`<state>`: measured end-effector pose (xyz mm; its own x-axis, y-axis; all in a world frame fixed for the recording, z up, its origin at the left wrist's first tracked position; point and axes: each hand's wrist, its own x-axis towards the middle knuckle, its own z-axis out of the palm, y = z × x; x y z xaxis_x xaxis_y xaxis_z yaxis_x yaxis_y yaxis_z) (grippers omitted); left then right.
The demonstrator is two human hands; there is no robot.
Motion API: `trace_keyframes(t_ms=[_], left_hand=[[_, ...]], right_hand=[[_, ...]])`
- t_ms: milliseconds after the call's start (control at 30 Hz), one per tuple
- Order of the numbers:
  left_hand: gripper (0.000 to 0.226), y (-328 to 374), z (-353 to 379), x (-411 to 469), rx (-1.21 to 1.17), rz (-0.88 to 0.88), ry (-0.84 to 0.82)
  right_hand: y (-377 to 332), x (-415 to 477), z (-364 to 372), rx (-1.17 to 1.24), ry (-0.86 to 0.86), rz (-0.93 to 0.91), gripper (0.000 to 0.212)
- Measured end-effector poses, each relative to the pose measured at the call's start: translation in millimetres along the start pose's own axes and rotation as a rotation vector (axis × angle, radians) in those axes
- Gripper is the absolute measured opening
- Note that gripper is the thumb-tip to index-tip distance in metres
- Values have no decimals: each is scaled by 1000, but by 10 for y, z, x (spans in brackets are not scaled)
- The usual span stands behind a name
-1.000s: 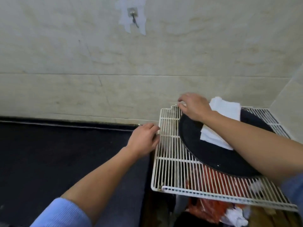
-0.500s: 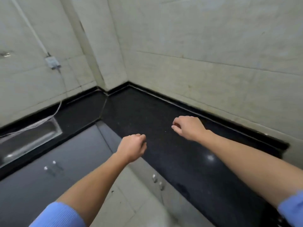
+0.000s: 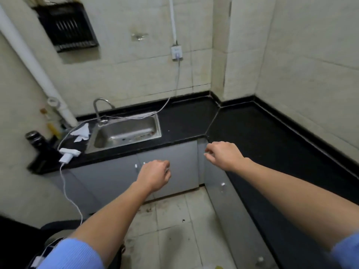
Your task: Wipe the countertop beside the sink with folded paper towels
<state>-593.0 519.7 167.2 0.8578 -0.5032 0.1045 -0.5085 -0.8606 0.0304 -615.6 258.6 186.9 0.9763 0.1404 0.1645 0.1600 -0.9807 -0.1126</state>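
A black L-shaped countertop (image 3: 186,121) runs along two walls, with a steel sink (image 3: 126,133) set into it at the left. Crumpled white paper towels (image 3: 81,131) lie on the counter just left of the sink. My left hand (image 3: 154,175) hangs in front of the grey cabinet doors, fingers curled, nothing in it. My right hand (image 3: 223,155) hovers at the counter's front edge near the inner corner, fingers loosely curled and holding nothing. Both hands are well to the right of the paper towels.
A curved faucet (image 3: 99,107) stands behind the sink. A white charger cable (image 3: 171,98) runs from a wall socket (image 3: 176,53) across the sink to white adapters (image 3: 68,154) at the counter's left end. A dark bottle (image 3: 36,139) stands there. Tiled floor lies below.
The view has swung left from a wire rack with a black pan to the corner counter and then the sink. Both hands left the rack and now hang free.
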Motion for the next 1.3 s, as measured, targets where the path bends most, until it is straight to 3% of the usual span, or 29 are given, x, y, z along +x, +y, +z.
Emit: trace_keyframes(t_ms=[233, 600, 900, 1300], left_hand=[[25, -926, -48, 687, -5, -285, 40], [28, -2524, 202, 837, -34, -659, -19], [21, -4028, 307, 1385, -105, -763, 2], [24, -5475, 722, 2291, -205, -868, -74]], right_hand=[[-191, 1648, 351, 10, -70, -230, 31], [-1341, 3424, 1017, 63, -178, -561, 28], [-2169, 4797, 1464, 64, -230, -573, 26], [-2584, 6395, 2194, 49, -361, -578, 34]])
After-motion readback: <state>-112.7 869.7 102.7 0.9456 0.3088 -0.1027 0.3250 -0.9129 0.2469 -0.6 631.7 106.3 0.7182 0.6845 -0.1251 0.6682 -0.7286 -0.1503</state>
